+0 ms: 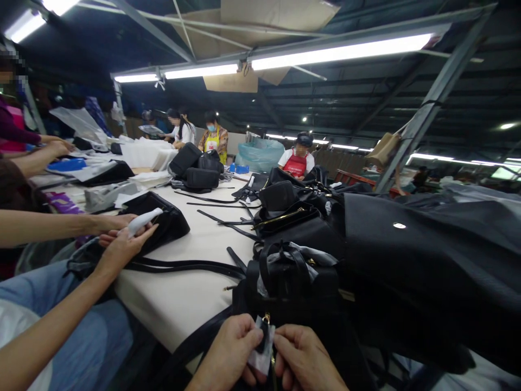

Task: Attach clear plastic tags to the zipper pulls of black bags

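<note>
My left hand (232, 350) and my right hand (303, 358) meet at the bottom edge, both pinching a small white wrapping (262, 347) around a gold zip pull (266, 317). The pull belongs to a black handbag (293, 282) standing right in front of me on the white table (187, 293). Its handles stand up and grey paper pokes out of the top. Both hands have fingers pressed together on the wrapping.
A co-worker's arms (81, 271) on my left hold a white piece (142, 220) beside another black bag (163, 222). Loose black straps (220, 217) lie across the table. A big pile of black bags (427, 255) fills the right. More people work at the far end.
</note>
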A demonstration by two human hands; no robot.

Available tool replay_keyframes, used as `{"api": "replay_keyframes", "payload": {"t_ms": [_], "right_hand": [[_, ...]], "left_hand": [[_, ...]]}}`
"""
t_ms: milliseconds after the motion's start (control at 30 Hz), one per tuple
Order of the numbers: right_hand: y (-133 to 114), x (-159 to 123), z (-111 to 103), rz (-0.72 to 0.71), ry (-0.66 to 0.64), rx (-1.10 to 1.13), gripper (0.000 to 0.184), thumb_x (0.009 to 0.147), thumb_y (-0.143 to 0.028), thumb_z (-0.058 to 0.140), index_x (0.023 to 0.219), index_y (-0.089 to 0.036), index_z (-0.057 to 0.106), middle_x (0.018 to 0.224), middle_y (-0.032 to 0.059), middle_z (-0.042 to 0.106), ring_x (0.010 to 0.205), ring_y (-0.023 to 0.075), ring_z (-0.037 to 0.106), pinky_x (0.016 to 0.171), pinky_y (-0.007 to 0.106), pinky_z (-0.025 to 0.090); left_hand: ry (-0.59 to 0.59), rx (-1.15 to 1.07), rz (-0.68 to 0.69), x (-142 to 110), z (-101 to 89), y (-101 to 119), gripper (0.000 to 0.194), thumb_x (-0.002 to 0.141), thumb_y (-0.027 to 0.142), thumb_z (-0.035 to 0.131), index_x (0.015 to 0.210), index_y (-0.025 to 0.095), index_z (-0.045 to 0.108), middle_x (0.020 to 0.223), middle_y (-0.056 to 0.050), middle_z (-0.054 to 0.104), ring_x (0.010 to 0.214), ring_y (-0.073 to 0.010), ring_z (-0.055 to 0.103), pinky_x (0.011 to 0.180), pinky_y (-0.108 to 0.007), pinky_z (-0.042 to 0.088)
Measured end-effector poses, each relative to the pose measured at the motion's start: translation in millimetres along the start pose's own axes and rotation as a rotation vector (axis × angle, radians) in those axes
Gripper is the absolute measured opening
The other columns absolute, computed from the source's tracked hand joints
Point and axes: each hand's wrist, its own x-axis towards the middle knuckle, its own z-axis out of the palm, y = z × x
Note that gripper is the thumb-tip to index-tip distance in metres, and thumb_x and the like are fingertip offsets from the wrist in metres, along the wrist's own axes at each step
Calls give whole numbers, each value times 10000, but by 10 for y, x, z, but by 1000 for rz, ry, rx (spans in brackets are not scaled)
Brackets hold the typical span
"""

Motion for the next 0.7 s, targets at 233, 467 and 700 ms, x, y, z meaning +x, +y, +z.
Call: {"api": "replay_keyframes", "payload": {"t_ms": [233,467,700], "right_hand": [[-24,21,43,-47,-3,38,439,695,-579,554,739,-147,615,525,-6,589,355,61,477,312,151,313],[-93,-26,75,-22,13,68,526,617,-664,591,705,-146,597,519,-5,593,355,54,472,319,153,333],[-95,-21,99,-12,61,93,528,574,-678,588,655,-156,578,490,-16,575,339,39,445,314,148,321]], "left_hand": [[-75,-39,-27,-11,-24,35,506,658,658,576,801,177,514,597,-37,672,393,-99,581,315,-136,345],[-93,-35,-61,-9,-45,3,355,718,519,555,814,184,489,574,-17,663,372,-94,573,308,-130,343],[-106,-26,-77,-16,-31,6,298,734,465,529,810,179,493,537,-12,653,373,-93,577,311,-118,352]]}}
